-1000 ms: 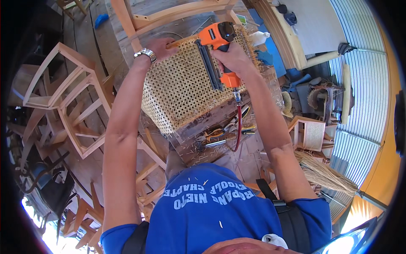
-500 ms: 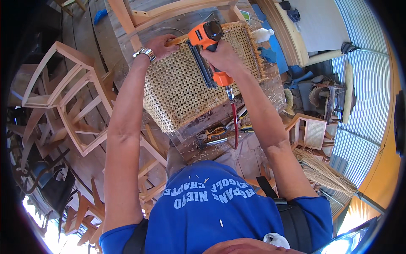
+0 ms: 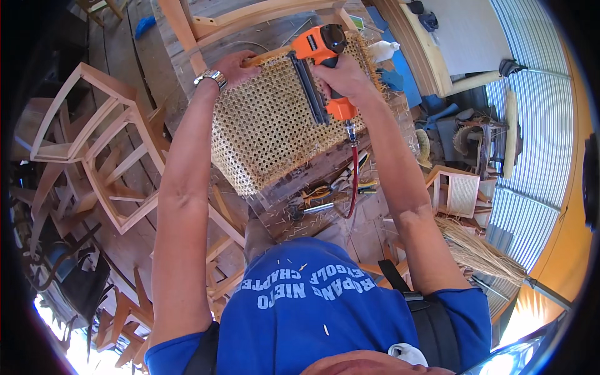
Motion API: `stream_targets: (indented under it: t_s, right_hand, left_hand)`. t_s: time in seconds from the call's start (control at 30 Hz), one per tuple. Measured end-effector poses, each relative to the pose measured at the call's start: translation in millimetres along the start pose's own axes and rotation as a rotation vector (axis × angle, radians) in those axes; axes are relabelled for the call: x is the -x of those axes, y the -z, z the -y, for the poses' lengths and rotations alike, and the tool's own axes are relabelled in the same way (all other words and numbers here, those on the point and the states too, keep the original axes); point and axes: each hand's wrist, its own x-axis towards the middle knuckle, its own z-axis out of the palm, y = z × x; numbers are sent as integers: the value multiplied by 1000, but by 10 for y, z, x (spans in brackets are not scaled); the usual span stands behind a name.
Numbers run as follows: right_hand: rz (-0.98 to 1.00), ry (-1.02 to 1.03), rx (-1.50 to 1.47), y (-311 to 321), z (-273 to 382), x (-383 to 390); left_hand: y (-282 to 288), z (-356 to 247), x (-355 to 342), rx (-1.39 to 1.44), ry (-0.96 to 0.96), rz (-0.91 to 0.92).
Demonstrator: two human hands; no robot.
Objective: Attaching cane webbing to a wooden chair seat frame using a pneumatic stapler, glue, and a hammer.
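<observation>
My right hand (image 3: 345, 80) is closed round the grip of an orange and black pneumatic stapler (image 3: 324, 50). A red air hose (image 3: 355, 181) hangs from the base of its handle. The tool is over the right part of a woven cane panel (image 3: 259, 125); whether it touches the weave I cannot tell. At the panel's far left edge, my left hand (image 3: 236, 69) grips the wooden frame rail, its fingers over the top and partly hidden. A metal watch is on that wrist. Along the right side of the panel, loose cane ends stick out.
Wooden chair frames (image 3: 94, 140) stand on the plank floor at left. Beyond the panel lies another wooden frame (image 3: 262, 17) on the workbench. Hand tools (image 3: 315, 200) and cane scraps lie near the bench's front edge. At right is a bundle of straw-like strands (image 3: 481, 250).
The stapler in my right hand has shifted to the right and slightly away from me, its hose moving with it. My left hand stays at about the same place on the frame.
</observation>
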Motion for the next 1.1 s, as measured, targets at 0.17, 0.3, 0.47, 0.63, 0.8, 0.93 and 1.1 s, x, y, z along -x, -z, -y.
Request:
stream_targets:
  t_s: [0.17, 0.3, 0.47, 0.63, 0.8, 0.93, 1.1]
  right_hand:
    - [13, -16, 57, -40, -64, -68]
    - [38, -43, 88, -159, 33, -48]
    - [-106, 27, 277, -367, 50, -1]
    - [-138, 139, 297, -268, -186, -48]
    - [-24, -112, -17, 316, -145, 957]
    - [-165, -89, 36, 752, -585, 1648]
    - [-296, -224, 56, 1255, -1044, 1963]
  left_hand:
    - [3, -18, -19, 37, 25, 50]
    - [-9, 58, -22, 72, 36, 58]
    - [4, 19, 5, 25, 26, 49]
    - [-59, 75, -148, 135, -16, 50]
    - [17, 91, -66, 130, 49, 83]
    - [112, 69, -66, -59, 21, 58]
    - [-134, -654, -146, -342, -8, -41]
